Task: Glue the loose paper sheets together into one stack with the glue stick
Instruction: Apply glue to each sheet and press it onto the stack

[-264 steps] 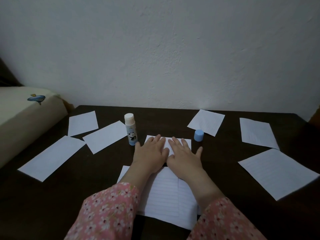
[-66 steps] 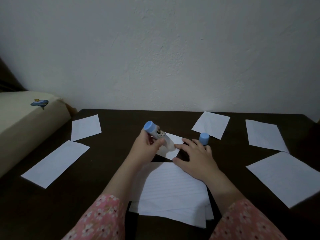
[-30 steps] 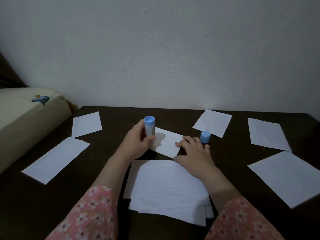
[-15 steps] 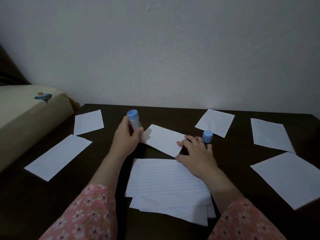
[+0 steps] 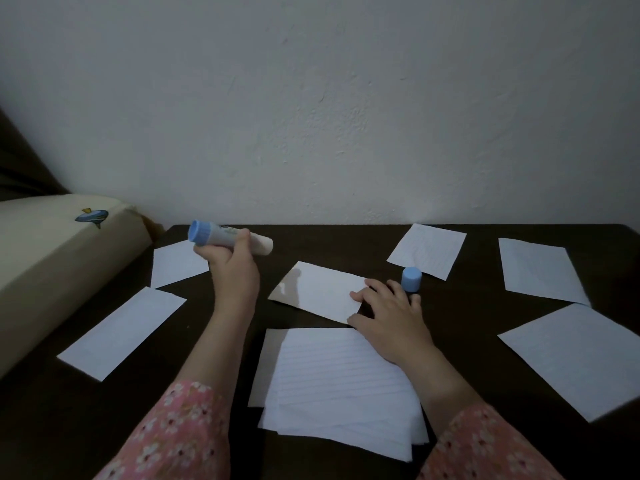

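Above the table's far-left part, glue stick: held in the air, not touching the surface.
glue stick [image 5: 228, 238]: long axis near horizontal; blue base end points left, uncapped pale tip points right, toward the middle of the table.
left hand [image 5: 232, 268]: fingers curled round the glue stick's barrel, gripping it mid-length, raised over the dark top.
right hand [image 5: 389, 315]: flat, fingers spread and fairly straight, fingertips pressing the near-right corner of the small sheet.
small sheet [image 5: 320, 292]: lies flat, skewed, just beyond the stack; a shadow falls on its left end.
stack [image 5: 341, 386]: lined sheets piled unevenly near the person, edges fanned at the bottom right; right wrist crosses its top-right corner.
cap [image 5: 411, 279]: blue, upright, just beyond the right hand's fingers; cannot tell if touching.
loose sheets: two at left [image 5: 123, 332] [image 5: 178, 263], one at far centre-right [image 5: 427, 249], two at right [image 5: 538, 270] [image 5: 575, 358], all flat and apart.
sleeves [image 5: 173, 434]: pink floral on both forearms.
table [image 5: 52, 420]: dark brown, set against the wall.
wall [image 5: 329, 98]: plain white, textured.
left edge: cream cushion [image 5: 45, 251] with a small blue print.
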